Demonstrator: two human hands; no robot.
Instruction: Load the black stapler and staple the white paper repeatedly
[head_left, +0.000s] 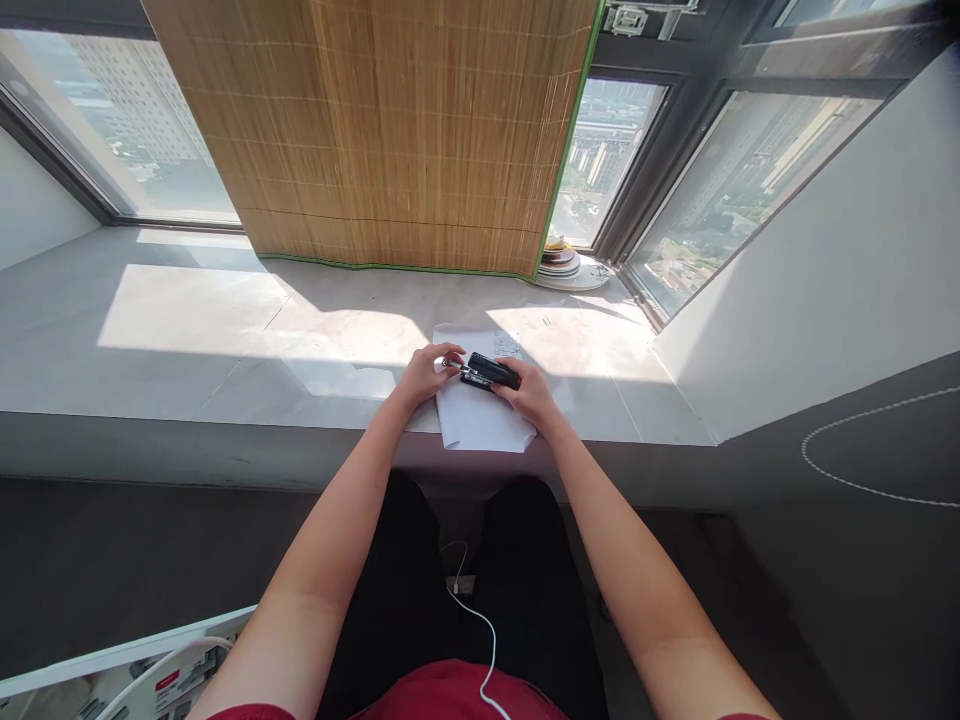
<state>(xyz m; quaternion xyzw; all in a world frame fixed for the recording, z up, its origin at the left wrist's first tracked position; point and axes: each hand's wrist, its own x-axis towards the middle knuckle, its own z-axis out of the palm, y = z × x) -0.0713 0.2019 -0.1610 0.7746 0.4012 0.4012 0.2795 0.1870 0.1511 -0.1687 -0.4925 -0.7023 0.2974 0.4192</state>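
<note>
A black stapler (pixel 491 371) is held over white paper sheets (pixel 486 422) on the sill, its top arm lifted apart from its base. My right hand (pixel 531 393) is closed around the stapler's rear end. At its front end, the fingers of my left hand (pixel 426 376) pinch a small shiny metal part joined to the stapler; its exact shape is too small to tell. Under the stapler, the paper lies partly hidden, with some dark print near its upper right corner.
The pale tiled window sill (pixel 247 380) runs across in front of my knees. A bamboo blind (pixel 405 130) hangs over the window. Stacked plates (pixel 562 262) stand at the back right. A white cable (pixel 491 640) trails over my lap, and a white cart (pixel 172 650) is at lower left.
</note>
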